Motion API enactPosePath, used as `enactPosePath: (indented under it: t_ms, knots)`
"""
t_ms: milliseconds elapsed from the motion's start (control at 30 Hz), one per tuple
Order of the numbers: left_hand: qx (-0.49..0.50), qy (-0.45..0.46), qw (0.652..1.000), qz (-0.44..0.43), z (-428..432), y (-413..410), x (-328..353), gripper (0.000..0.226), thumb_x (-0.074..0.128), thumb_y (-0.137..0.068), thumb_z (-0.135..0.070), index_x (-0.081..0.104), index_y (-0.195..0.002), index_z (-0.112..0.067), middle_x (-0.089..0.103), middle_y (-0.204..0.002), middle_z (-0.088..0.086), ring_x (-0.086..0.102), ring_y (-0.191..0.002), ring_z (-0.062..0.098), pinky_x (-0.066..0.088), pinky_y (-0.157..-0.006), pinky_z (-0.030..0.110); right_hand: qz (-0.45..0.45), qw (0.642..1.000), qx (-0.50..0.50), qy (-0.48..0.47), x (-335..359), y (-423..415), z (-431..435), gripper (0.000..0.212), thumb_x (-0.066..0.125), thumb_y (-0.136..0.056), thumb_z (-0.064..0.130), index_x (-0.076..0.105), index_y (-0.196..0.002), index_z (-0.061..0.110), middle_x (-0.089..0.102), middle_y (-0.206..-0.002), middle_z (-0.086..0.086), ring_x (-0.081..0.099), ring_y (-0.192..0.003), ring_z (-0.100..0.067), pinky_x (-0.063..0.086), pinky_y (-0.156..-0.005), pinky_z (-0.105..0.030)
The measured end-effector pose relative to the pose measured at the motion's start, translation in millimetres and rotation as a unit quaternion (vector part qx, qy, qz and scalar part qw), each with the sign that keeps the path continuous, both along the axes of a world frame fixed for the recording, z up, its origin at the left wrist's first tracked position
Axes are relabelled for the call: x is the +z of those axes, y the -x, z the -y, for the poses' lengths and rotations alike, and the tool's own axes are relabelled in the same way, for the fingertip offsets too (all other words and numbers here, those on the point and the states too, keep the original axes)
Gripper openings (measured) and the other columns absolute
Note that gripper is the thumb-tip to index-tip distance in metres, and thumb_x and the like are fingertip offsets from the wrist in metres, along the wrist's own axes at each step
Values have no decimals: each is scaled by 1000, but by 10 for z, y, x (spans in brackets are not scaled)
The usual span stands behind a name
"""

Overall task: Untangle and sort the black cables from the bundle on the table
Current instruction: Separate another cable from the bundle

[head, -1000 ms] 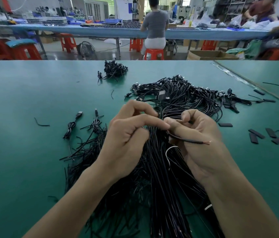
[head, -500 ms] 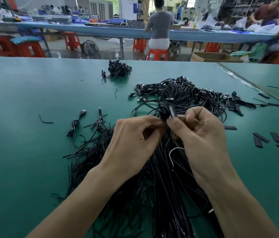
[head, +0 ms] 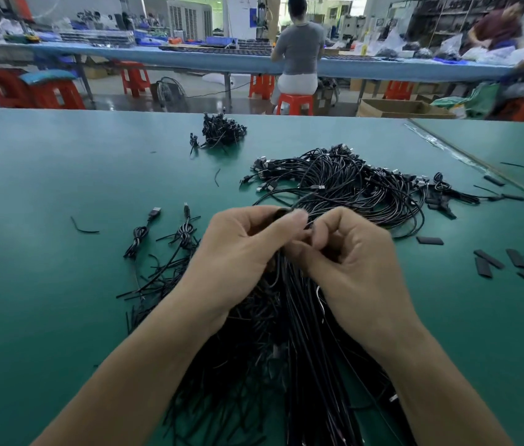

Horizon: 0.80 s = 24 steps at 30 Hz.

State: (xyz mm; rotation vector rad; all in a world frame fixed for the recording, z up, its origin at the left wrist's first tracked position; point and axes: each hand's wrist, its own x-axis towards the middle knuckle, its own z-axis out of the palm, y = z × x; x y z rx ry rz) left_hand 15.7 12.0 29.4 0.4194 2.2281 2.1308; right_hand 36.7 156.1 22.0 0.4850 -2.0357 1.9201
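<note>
We're pinching one black cable (head: pixel 302 198) between left hand (head: pixel 241 252) and right hand (head: pixel 360 262) fingers (head: pixel 296 217); two coiled cables (head: pixel 139 235) aside, most of the bundle (head: pixel 286 333) left.

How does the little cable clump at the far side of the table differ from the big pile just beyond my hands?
The far clump is small and tightly bunched; the big pile is much wider, with loose loops. The far clump lies near the table's far edge; the big pile lies closer, to its right. Both are black cables on the green table.
</note>
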Motion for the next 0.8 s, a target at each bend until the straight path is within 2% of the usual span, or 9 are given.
enactPosePath:
  t_ms: [100, 200, 267, 333, 400, 500, 567, 700, 800]
  knots:
    - [-19, 25, 999, -44, 78, 40, 18, 19, 77, -81, -37, 79, -96, -25, 78, -90, 3, 71, -87, 19, 56, -95, 43, 18, 1000, 20, 16, -48, 7, 60, 40, 72, -86, -2, 44, -67, 20, 52, -62, 2, 47, -59, -8, 43, -54, -19]
    - [-15, 37, 996, -76, 112, 53, 26, 25, 75, -77, -43, 78, -100, -34, 67, -72, -18, 54, -67, 19, 47, -71, 28, 53, 995, 47, 72, -53, 16, 49, 39, 68, -87, -4, 44, -69, 22, 59, -60, 10, 50, -54, -2, 43, -53, -15]
    - [-19, 58, 990, -124, 98, 52, 19, 26, 72, -76, -41, 76, -102, -37, 59, -67, -23, 42, -61, 6, 37, -62, 14, 98, 985, 50, 129, -44, 22, 25, 37, 72, -83, -1, 44, -70, 21, 60, -59, 6, 49, -53, -6, 44, -51, -17]
    - [-16, 90, 980, -178, 78, 49, 6, 25, 72, -78, -39, 75, -103, -37, 60, -78, -19, 42, -62, 1, 34, -61, 8, 142, 970, 45, 191, -72, 46, 0, 35, 72, -80, 2, 44, -70, 19, 57, -57, 5, 49, -50, -6, 44, -48, -17]
    - [-5, 122, 963, -239, 63, 40, -23, 23, 76, -81, -34, 76, -104, -35, 62, -90, -14, 51, -72, -1, 38, -68, 8, 169, 956, 27, 239, -89, 69, -9, 36, 64, -85, -7, 43, -70, 19, 56, -57, 3, 49, -50, -6, 44, -47, -16]
    - [-10, 193, 916, -351, -10, -1, -98, 34, 80, -79, -1, 78, -105, -22, 66, -102, -5, 62, -98, 5, 46, -86, 15, 199, 927, 22, 318, -67, 95, -33, 34, 64, -80, -8, 42, -73, 17, 59, -59, -2, 56, -49, -8, 47, -45, -17]
    - [-12, 213, 896, -390, -49, -23, -157, 42, 71, -73, 17, 78, -105, -9, 68, -106, 1, 64, -105, 7, 46, -94, 17, 217, 912, 17, 348, -53, 105, -71, 34, 66, -79, -4, 41, -73, 18, 59, -61, -6, 58, -49, -11, 47, -44, -18]
    - [-6, 191, 892, -410, -27, -52, -211, 33, 59, -73, -6, 77, -101, -3, 70, -107, 4, 65, -104, 9, 48, -95, 19, 224, 922, -8, 317, -38, 114, -121, 33, 71, -68, 8, 41, -73, 20, 55, -58, -4, 48, -46, -11, 44, -42, -16]
    - [25, 140, 906, -398, -34, -42, -235, 22, 59, -89, -15, 78, -88, -4, 74, -99, 3, 69, -94, 7, 51, -85, 19, 218, 925, -11, 310, -59, 116, -91, 34, 71, -75, 3, 40, -74, 19, 51, -58, -4, 44, -47, -12, 42, -42, -16]
